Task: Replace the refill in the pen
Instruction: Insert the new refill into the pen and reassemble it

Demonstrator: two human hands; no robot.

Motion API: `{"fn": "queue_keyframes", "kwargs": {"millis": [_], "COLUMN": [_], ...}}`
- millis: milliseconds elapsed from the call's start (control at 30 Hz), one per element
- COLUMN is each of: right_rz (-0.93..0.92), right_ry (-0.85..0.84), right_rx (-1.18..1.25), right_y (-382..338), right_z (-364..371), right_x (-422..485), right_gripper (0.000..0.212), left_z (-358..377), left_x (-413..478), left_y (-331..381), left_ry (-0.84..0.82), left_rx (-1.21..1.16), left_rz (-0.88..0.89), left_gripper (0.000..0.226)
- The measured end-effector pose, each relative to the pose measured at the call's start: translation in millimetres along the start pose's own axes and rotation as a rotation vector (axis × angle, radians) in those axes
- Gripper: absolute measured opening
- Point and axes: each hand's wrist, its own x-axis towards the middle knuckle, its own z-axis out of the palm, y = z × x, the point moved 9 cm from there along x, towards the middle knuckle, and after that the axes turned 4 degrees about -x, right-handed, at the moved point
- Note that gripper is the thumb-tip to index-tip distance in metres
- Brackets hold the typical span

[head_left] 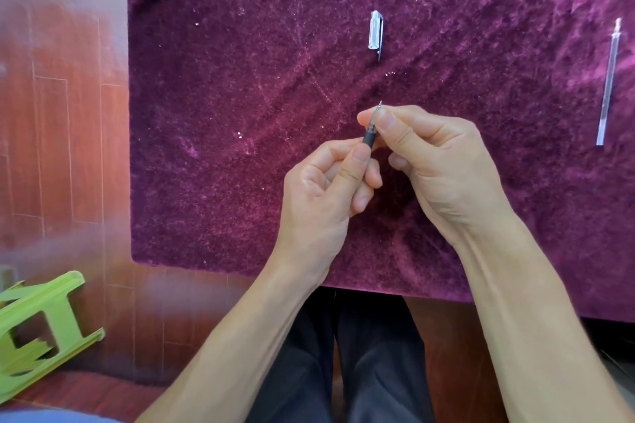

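One pen (370, 132) sits over the tabletop (240, 148), both hands on it: left hand (323, 189) fingers pinch its dark grip, right hand (436, 161) fingers pinch the tip. One clear cap (375, 30) lies beyond; one refill (609, 86) lies far right.

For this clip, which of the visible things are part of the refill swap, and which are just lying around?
Part of the job:
- pen, held by left hand and right hand, tip pointing away
- clear pen cap on the purple cloth
- clear refill lying at the cloth's right side

Just lying about:
- green plastic stool, tipped over on the floor
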Motion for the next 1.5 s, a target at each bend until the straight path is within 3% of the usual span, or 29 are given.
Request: {"fn": "queue_keyframes", "kwargs": {"millis": [233, 433, 567, 1100, 1300, 1500], "right_rz": [-0.031, -0.154, -0.237, -0.100, -0.074, -0.020], "right_ry": [-0.014, 0.300, 0.410, 0.311, 0.242, 0.200], "right_rx": [-0.166, -0.504, -0.669, -0.913, -0.800, -0.253], "right_y": [-17.3, -51.4, -74.2, -75.6, -68.6, -35.0], "right_z": [-1.3, -27.6, -24.8, -1.9, -10.0, -20.1], "right_x": [9.0, 39.8, 64.1, 99.0, 100.0, 62.8], "right_gripper": [0.012, 0.008, 0.006, 0.016, 0.017, 0.006], "left_z": [-5.2, -17.8, -22.8, -33.4, -31.4, -25.5], "left_x": [1.5, 1.4, 1.0, 6.7, 4.7, 2.2], "left_y": [-1.6, -4.8, -7.6, -4.3, -5.7, -7.4], "left_ry": [-0.014, 0.006, 0.007, 0.024, 0.050, 0.045], "left_rx": [-0.087, -0.012, -0.052, -0.119, -0.082, -0.022], "left_rz": [-0.084, -0.129, -0.142, -0.112, -0.088, -0.082], "left_gripper": [0.029, 0.027, 0.028, 0.025, 0.030, 0.025]}}
